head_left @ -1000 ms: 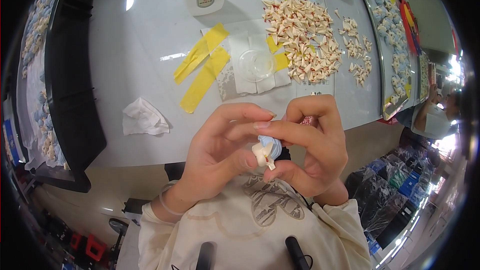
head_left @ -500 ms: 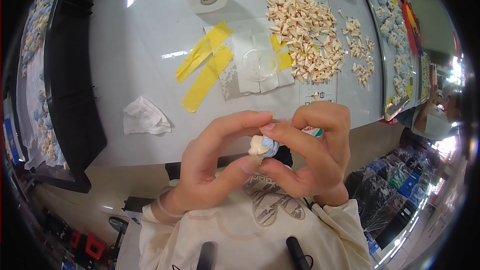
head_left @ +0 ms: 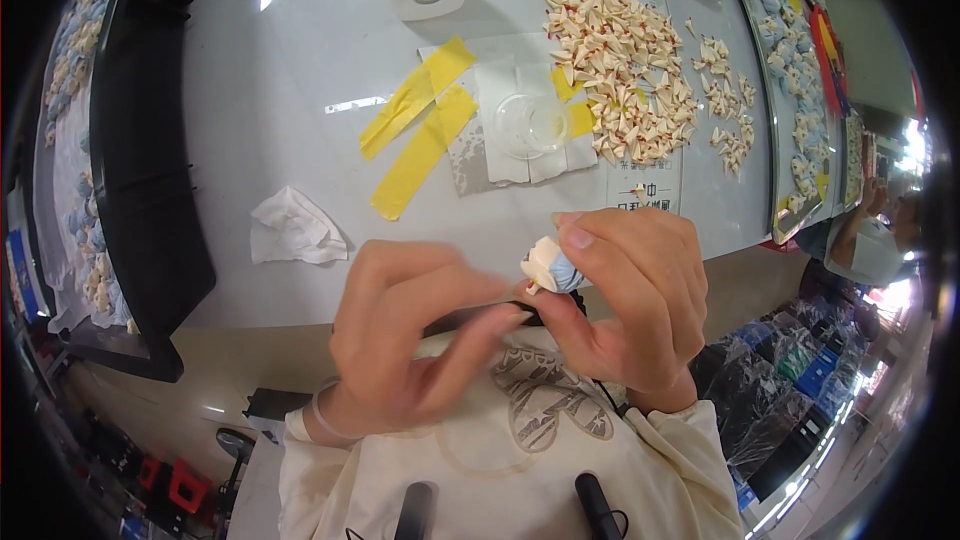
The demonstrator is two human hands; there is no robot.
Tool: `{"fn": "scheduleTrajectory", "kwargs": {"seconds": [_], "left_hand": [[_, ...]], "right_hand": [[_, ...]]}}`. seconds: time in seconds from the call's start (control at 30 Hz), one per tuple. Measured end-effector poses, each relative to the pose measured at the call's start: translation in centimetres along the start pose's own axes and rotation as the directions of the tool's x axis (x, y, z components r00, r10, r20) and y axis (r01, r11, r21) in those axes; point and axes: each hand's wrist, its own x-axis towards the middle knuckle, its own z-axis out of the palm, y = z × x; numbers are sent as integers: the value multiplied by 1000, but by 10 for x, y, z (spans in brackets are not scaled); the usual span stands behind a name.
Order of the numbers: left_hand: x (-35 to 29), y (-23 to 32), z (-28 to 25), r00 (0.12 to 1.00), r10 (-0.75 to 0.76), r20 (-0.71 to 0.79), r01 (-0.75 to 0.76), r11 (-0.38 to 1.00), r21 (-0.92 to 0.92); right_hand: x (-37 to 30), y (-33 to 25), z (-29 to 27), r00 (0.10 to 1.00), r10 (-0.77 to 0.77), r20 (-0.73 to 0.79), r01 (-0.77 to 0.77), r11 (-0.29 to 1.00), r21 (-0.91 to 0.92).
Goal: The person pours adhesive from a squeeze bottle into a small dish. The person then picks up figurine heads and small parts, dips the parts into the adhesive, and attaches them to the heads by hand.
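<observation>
Fingers (head_left: pixel 602 252) of your right hand (head_left: pixel 648 302) pinch the cream-and-blue piece (head_left: pixel 553 268); your left hand (head_left: pixel 402 332), thumb and forefinger apart, seems empty. Likely shaping; the next move needs steady support.

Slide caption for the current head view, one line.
Right hand holds a small blue-and-cream piece, blurred left hand close by; cream pieces heaped beyond on the table.

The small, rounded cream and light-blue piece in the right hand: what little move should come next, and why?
Probably bring the left hand in to steady the piece by its cream end. The right hand pinches it at the blue side, the cream end faces the left hand, and that hand, though blurred, is close by and seems to hold nothing.
</observation>
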Motion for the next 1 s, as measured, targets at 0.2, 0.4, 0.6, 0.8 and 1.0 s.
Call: {"fn": "scheduleTrajectory", "kwargs": {"seconds": [0.2, 0.4, 0.6, 0.8, 1.0], "left_hand": [[-18, -15, -43, 966, -94, -239, 187, 897, 402], [-24, -22, -46, 968, -126, -215, 238, 721, 650], [-30, -14, -37, 959, -198, -205, 269, 868, 418], [-36, -20, -38, 994, -92, -60, 110, 818, 564], [-31, 0, -27, 967, -174, -186, 128, 964, -233]], "right_hand": [[-1, -3, -1, 998, 68, -2, -68, 996, 56], [-1, -11, 6, 987, 153, 57, -161, 971, 174], [-1, -17, 7, 980, 155, 126, -177, 967, 185], [-4, -19, 8, 972, 173, 158, -203, 959, 197], [-3, -23, 11, 978, 122, 167, -157, 964, 216]]}}
